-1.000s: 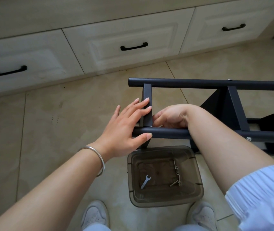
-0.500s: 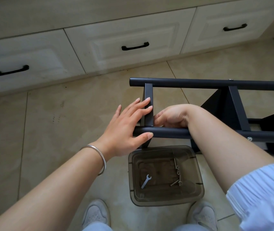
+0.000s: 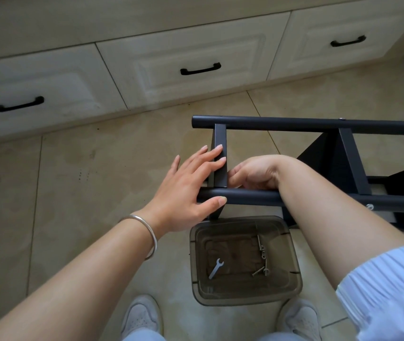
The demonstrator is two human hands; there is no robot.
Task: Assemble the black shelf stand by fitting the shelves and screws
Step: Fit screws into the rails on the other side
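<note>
The black shelf stand (image 3: pixel 319 125) lies sideways on the floor; the left hand (image 3: pixel 186 190), fingers spread, presses its end crossbar (image 3: pixel 220 163) steady, probably so the curled right hand (image 3: pixel 257 172) can work the joint, its grip hidden.

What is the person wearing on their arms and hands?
The left hand is bare, with a thin silver bangle round the wrist. The right hand wears nothing, and a pale blue gathered sleeve covers that upper arm. No rings or gloves show.
</note>
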